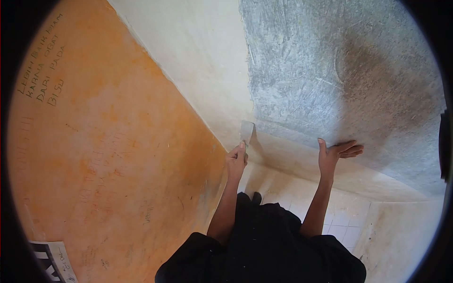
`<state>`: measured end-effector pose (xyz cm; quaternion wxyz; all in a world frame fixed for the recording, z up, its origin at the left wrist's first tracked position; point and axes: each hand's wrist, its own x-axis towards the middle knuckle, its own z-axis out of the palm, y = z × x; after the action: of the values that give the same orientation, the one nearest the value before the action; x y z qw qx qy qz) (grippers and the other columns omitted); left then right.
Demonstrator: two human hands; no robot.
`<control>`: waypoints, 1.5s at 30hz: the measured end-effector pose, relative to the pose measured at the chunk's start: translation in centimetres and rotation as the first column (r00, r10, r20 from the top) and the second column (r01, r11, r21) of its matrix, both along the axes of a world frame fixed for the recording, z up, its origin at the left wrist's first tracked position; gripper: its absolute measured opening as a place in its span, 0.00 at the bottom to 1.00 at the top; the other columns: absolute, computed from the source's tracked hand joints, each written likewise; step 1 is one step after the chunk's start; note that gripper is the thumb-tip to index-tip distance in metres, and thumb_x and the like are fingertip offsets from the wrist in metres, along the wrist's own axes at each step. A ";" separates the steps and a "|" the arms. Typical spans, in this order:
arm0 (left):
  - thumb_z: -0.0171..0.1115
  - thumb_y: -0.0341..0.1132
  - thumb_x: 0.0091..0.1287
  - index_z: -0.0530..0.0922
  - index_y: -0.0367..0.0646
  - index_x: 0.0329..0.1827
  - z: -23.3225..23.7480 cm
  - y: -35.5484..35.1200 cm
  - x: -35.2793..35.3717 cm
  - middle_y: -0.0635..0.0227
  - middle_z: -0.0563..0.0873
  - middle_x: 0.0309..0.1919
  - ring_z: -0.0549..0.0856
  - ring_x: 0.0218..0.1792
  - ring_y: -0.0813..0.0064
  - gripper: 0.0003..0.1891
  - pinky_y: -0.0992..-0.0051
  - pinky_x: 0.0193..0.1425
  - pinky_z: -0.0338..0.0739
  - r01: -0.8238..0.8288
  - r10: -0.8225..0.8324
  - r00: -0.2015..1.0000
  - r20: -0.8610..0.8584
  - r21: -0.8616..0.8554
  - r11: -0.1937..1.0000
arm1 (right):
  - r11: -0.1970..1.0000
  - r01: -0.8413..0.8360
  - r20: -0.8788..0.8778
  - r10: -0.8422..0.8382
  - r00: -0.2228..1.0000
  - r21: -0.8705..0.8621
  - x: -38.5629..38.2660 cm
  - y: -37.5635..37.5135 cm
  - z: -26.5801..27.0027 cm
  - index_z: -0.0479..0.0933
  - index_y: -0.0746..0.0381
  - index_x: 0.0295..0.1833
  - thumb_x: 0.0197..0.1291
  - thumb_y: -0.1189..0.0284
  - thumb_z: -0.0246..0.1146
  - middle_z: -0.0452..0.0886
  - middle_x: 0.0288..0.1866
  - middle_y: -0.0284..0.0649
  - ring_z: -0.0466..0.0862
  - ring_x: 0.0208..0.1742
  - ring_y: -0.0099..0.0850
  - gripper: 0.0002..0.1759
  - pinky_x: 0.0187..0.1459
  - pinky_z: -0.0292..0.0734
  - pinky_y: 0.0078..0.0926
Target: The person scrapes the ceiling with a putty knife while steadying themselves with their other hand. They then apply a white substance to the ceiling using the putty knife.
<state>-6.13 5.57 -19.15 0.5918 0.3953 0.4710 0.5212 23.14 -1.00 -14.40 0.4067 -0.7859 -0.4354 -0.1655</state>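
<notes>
My left hand (237, 159) is closed around the handle of a putty knife (247, 129), its flat blade pointing up against the wall. The blade is near the lower left corner of a rough grey patch (297, 70), where it meets the off-white wall surface (207, 61). Most of the handle is hidden by my fingers. To the right, my right hand (336, 154) has its thumb raised and fingers stretched out along the lower part of the grey patch. Nothing shows in that hand, which seems to rest on the wall.
An orange wall (118, 141) with handwriting stands on the left and meets the pale wall at a corner. A black and white paper (54, 262) hangs low on it. Below lies a white tiled floor (342, 221), with a pale wall (401, 236) at the right.
</notes>
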 end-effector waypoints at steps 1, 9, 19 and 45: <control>0.59 0.47 0.74 0.82 0.41 0.30 -0.5 -0.3 -0.3 0.81 0.68 0.13 0.64 0.14 0.91 0.19 0.83 0.17 0.54 -0.002 0.002 1.000 -0.004 -0.011 1.000 | 1.000 0.005 -0.041 -0.005 0.999 -0.014 -0.2 -0.3 0.0 0.13 0.65 0.74 0.57 0.41 0.66 0.05 0.73 0.65 0.07 0.73 0.63 0.73 0.68 0.12 0.68; 0.57 0.49 0.75 0.76 0.46 0.24 -0.1 0.2 -0.2 0.79 0.69 0.12 0.64 0.12 0.90 0.22 0.83 0.14 0.54 0.012 -0.011 0.999 -0.045 0.013 1.000 | 1.000 0.004 0.007 -0.004 1.000 -0.006 -0.5 0.0 0.5 0.13 0.65 0.74 0.57 0.42 0.66 0.06 0.73 0.66 0.08 0.73 0.64 0.72 0.68 0.12 0.68; 0.58 0.49 0.74 0.77 0.45 0.25 -0.7 -0.2 -0.8 0.79 0.69 0.13 0.64 0.13 0.89 0.21 0.83 0.15 0.54 0.002 -0.001 0.995 -0.098 0.007 1.000 | 1.000 0.016 -0.017 -0.016 1.000 -0.024 -0.2 -0.2 0.3 0.12 0.65 0.74 0.57 0.40 0.65 0.05 0.73 0.65 0.09 0.73 0.63 0.73 0.68 0.10 0.67; 0.57 0.49 0.74 0.75 0.46 0.24 2.3 -0.1 -0.7 0.77 0.70 0.14 0.65 0.13 0.89 0.21 0.83 0.16 0.55 0.032 -0.038 0.992 -0.118 -0.053 0.998 | 1.000 -0.008 0.020 0.008 1.000 -0.022 0.0 -0.6 -0.3 0.13 0.66 0.74 0.58 0.41 0.65 0.05 0.73 0.65 0.08 0.73 0.64 0.72 0.67 0.10 0.68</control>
<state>-6.83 5.44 -16.85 0.5816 0.4186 0.5114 0.4743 23.16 -1.65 -14.67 0.3942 -0.7870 -0.4442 -0.1668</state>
